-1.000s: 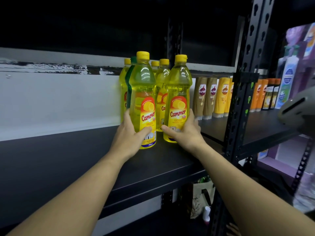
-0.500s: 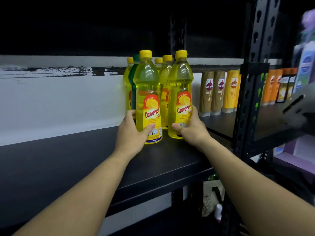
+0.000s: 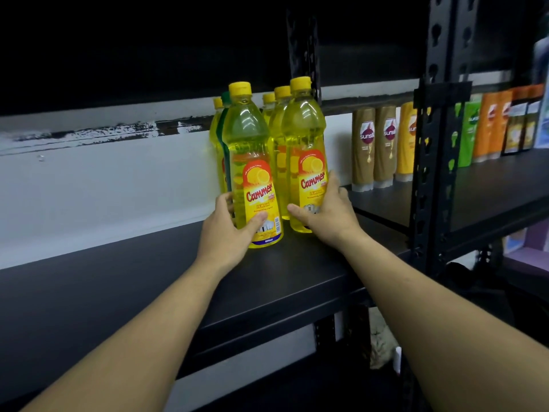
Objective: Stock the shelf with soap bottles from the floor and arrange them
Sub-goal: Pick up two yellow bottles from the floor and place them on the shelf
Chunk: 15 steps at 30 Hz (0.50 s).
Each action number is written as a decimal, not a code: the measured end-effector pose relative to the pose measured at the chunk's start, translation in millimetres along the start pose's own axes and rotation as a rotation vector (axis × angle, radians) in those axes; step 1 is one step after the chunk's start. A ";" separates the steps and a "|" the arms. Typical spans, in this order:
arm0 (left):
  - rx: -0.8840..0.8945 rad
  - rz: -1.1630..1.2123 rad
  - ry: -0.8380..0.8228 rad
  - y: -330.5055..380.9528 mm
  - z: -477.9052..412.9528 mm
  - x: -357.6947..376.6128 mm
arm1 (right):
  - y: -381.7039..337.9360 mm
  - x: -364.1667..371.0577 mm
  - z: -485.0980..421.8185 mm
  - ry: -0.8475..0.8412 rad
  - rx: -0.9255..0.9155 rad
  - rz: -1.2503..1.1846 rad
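Observation:
Several yellow Cammer soap bottles with yellow caps stand upright in a cluster on the black shelf (image 3: pixel 118 292). My left hand (image 3: pixel 228 233) grips the base of the front left bottle (image 3: pixel 251 162). The front right bottle (image 3: pixel 306 150) is held low down by my right hand (image 3: pixel 329 212), thumb across its label. Behind these two stand more yellow bottles (image 3: pixel 277 120) and one green bottle (image 3: pixel 225 135), mostly hidden.
Brown and yellow Sunsilk tubes (image 3: pixel 375 144) line the back of the shelf to the right. A black perforated upright post (image 3: pixel 430 162) divides this bay from another with green and orange bottles (image 3: pixel 487 126). White wall (image 3: pixel 104 179) lies behind the shelf's left part.
Both hands have kept hold of the two front bottles and slid them slightly back, tighter against the cluster. The camera has shifted left a little.

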<state>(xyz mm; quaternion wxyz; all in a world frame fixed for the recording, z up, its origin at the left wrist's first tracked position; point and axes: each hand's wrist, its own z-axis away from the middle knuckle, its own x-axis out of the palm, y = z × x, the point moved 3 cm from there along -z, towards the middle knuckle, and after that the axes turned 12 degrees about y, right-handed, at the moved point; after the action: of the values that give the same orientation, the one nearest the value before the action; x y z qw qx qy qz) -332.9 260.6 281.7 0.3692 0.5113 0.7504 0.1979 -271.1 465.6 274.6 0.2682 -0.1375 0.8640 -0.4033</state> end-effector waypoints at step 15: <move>-0.123 -0.125 -0.010 5.0 14.0 -14.1 | -8.2 -14.1 12.3 0.085 -0.020 0.026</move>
<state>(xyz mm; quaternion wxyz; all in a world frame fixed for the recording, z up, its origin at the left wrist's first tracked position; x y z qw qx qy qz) -316.4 248.6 280.9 0.4153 0.4410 0.7654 0.2175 -252.3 459.1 279.3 0.2349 -0.1119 0.8804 -0.3966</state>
